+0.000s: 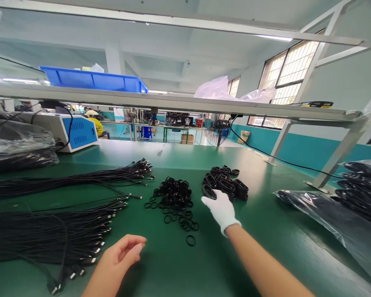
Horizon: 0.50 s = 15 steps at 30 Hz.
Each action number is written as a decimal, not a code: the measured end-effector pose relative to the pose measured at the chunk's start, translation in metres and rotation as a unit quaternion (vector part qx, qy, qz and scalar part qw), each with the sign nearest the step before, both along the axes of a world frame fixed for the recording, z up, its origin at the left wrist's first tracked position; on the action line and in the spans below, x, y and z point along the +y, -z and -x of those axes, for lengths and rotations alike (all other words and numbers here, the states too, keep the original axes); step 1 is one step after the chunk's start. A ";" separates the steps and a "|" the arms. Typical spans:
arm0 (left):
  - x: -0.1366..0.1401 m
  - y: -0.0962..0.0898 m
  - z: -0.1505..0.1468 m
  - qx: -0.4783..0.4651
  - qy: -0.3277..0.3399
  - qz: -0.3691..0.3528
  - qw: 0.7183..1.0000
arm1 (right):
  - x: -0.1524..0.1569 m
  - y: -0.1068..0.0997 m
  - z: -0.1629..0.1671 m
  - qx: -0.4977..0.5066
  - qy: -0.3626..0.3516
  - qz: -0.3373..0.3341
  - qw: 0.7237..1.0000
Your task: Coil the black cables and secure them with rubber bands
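Note:
My left hand (120, 255), bare, hovers over the green tabletop near the front, its fingers loosely curved and the thumb a little apart; nothing shows in it. In a white glove, my right hand (221, 210) reaches to the front left of a pile of coiled black cables (225, 183). Its thumb and fingers are at one coiled cable (208, 191), which stands tilted against the others; the glove hides part of the grip. Between the hands lies a heap of small black rings (174, 194), with several loose ones scattered toward me.
Straight black cables with metal plugs (102, 231) lie in two bunches at left. Behind them stand plastic-wrapped goods (18, 140) and a blue-and-white machine (77, 132). Bagged black goods (334, 214) lie at right. A shelf (173, 101) carrying a blue bin (92, 80) crosses above the table.

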<state>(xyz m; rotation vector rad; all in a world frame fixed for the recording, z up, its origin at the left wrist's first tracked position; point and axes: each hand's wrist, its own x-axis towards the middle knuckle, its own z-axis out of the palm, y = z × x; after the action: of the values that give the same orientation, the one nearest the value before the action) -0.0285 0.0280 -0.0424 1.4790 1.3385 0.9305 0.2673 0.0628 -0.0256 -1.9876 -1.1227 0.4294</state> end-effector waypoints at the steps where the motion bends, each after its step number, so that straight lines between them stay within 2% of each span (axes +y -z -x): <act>1: 0.000 0.003 -0.001 0.000 -0.002 -0.006 1.000 | 0.004 0.005 -0.016 -0.016 0.017 0.019 1.000; 3: 0.000 0.007 -0.001 0.005 0.012 -0.006 1.000 | 0.009 0.018 -0.043 -0.047 0.038 0.050 0.997; 6: 0.000 0.009 0.000 0.027 0.040 0.004 0.999 | 0.007 0.035 -0.069 -0.073 0.035 0.059 0.995; 10: 0.000 0.007 0.001 0.059 0.055 0.006 0.997 | -0.004 0.051 -0.084 -0.070 0.022 0.031 0.997; 15: -0.002 0.007 -0.002 0.065 0.049 -0.004 0.997 | -0.020 0.060 -0.090 -0.028 0.060 -0.009 0.998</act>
<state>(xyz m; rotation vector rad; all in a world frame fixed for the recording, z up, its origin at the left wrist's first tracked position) -0.0264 0.0265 -0.0495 1.6193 1.3431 0.7887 0.3576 0.0432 -0.0852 -2.0506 -1.0308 0.3019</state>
